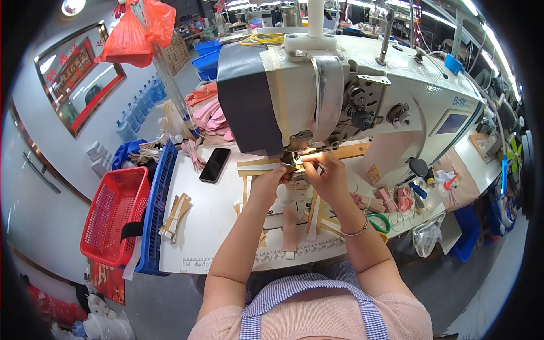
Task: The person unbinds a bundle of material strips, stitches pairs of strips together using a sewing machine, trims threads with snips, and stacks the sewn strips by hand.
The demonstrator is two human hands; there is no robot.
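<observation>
Head view gives me, from the left, a red basket [116, 218], then a black phone [215, 165] on the white table [195, 226]. Beside it, a pale strip [258, 168] reaches the left hand [277, 174] under the sewing machine [362, 96]; I can't tell if those fingers grasp it. The right hand [326, 174] curls its fingers close by, its grip also unclear to me. Green scissors handles [378, 222] lie farther right.

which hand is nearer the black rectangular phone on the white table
Left. The left hand is to the right of the phone, not touching it; the right hand is farther right, beyond the left hand.
</observation>
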